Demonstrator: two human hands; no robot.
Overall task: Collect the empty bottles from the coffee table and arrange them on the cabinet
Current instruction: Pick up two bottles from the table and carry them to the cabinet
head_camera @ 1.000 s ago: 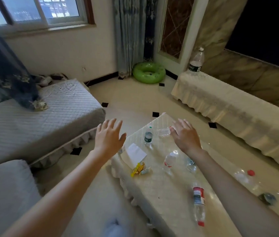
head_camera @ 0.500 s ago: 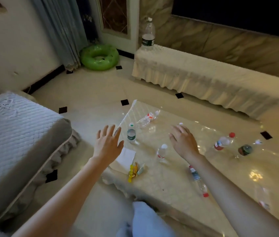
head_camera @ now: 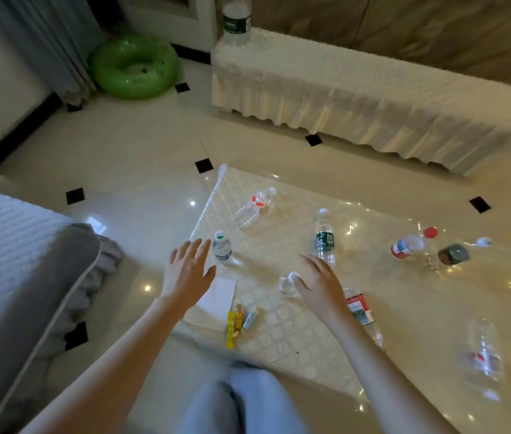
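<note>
Glossy cream tiled floor (head_camera: 141,170) with small black diamond insets. Grey quilted sofa (head_camera: 13,245) at left, grey curtain (head_camera: 47,42) in the far corner, brown marbled wall (head_camera: 435,29) behind.

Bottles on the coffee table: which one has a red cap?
The red-capped bottle, lying near the table's right side beside a dark-labelled bottle; the other visible caps are white.

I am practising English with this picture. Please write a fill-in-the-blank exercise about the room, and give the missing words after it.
1. The swim ring on the floor is ____.
2. The big bottle stands on the ____.
3. The left hand holds ____.
4. The red-capped bottle on the coffee table is ____ on its side.

Missing words: green; cabinet; nothing; lying
</note>
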